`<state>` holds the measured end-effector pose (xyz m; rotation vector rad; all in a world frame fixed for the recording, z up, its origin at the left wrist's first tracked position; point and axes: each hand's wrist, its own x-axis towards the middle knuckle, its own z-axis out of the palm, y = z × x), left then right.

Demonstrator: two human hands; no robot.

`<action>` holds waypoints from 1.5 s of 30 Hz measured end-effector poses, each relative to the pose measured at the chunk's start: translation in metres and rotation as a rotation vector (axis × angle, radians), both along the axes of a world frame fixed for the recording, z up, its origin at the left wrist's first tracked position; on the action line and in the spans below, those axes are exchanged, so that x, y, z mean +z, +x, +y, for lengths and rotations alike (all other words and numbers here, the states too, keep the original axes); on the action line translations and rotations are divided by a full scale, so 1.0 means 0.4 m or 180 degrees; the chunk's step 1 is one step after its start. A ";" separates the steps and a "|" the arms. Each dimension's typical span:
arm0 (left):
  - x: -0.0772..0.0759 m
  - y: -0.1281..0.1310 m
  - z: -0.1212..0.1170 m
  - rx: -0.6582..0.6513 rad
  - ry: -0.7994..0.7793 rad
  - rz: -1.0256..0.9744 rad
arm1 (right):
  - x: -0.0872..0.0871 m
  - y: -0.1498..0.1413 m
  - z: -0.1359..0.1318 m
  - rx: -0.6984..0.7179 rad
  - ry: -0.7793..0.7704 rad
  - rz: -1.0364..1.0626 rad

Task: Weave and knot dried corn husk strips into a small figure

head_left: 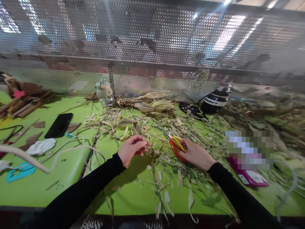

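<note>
My right hand point(196, 154) is closed around the handles of scissors point(174, 149), one handle red and the other yellow. Their metal blades point up and left over scattered plant scraps. To the left, my left hand point(133, 150) is raised over the table with thumb and fingertips pinched together. A dried, curled plant piece point(153, 154) is right by those fingertips; whether it is gripped or just behind them is unclear. Cut bits of dried husk point(111, 122) and pale strips point(167, 197) are strewn between and around both hands.
A bundle of dry husks point(154, 106) lies by the perforated metal screen point(147, 38). Near it stand a clear bottle point(105, 93) and a black bottle point(214, 101). A phone point(59, 124) and a white cable point(57, 159) lie left, a magenta device point(252, 178) right.
</note>
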<state>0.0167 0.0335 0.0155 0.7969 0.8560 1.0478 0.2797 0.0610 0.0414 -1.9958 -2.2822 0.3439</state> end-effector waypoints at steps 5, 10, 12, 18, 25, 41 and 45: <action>0.006 0.000 -0.001 0.0120 -0.0101 -0.0082 | 0.007 -0.035 -0.022 0.0265 0.0243 0.0647; 0.009 0.007 -0.004 0.0227 0.0048 -0.0130 | 0.004 -0.070 -0.029 -0.0120 0.0296 0.1003; 0.009 0.010 -0.005 0.0150 0.0058 -0.0103 | 0.005 -0.093 -0.037 -0.0089 0.0047 0.1894; 0.001 0.015 -0.009 0.0073 0.0227 -0.0007 | -0.003 -0.207 -0.070 0.0160 -0.0484 0.3845; -0.010 0.016 -0.014 0.0146 0.0260 -0.0121 | -0.038 -0.261 -0.069 0.0168 -0.0420 0.4417; -0.016 0.024 -0.010 0.0343 0.0263 0.0088 | -0.073 -0.264 -0.081 0.0364 0.0397 0.3299; -0.012 0.023 -0.010 0.0327 0.0348 0.0222 | -0.084 -0.261 -0.073 0.0481 0.0351 0.3785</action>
